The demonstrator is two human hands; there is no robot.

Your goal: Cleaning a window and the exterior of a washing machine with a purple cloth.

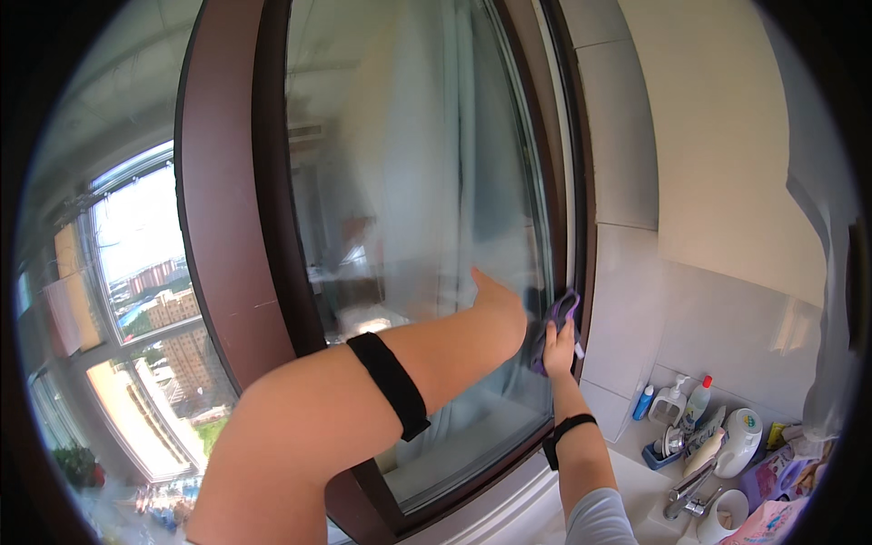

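Observation:
My right hand [560, 347] grips a dark cloth with purple edging [562, 315]. It presses the cloth at the right side of the brown window frame [557, 225], beside the glass edge. My left arm reaches across in front of the glass pane [409, 204], and my left hand [501, 310] is by the lower right part of the pane. Its thumb points up; the other fingers are hidden behind the bent wrist, so I cannot tell whether it holds anything. A black strap [390, 385] circles my left forearm, and another black strap [575, 428] my right.
A sink [630, 480] with a chrome faucet [688, 494] lies low on the right. Behind it stand a soap dispenser [671, 405], a white jug [739, 443], a white cup [723, 514] and several bottles. At left, a brown post [221, 191] borders an enclosed balcony with windows [143, 238].

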